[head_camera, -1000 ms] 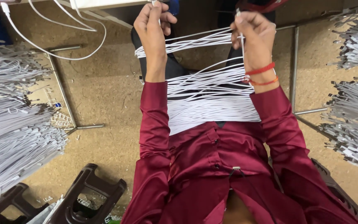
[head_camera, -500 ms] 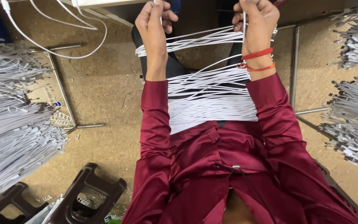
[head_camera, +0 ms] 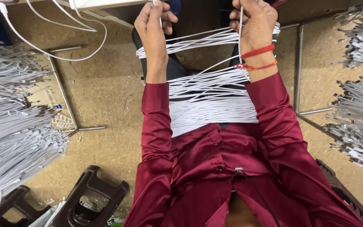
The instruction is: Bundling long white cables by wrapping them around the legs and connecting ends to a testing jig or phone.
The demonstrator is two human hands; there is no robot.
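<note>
1. A bundle of white cables (head_camera: 209, 96) is draped across both forearms, in front of the chest; its long axis runs side to side, from one arm to the other.
2. A single white cable (head_camera: 240, 29) is pinched in the right hand (head_camera: 255, 25); it is led down from that grip toward the bundle, just below the wrist.
3. The left hand (head_camera: 153, 25) is closed on another thin white strand at the upper edge of the view; the grip is narrow.
4. The bundle is reached equally by both hands, which are held level above it.
5. Heaps of grey-white cables (head_camera: 13, 126) are laid at the left and right on the floor (head_camera: 106, 88).
6. No package, label or sign is visible.
</note>
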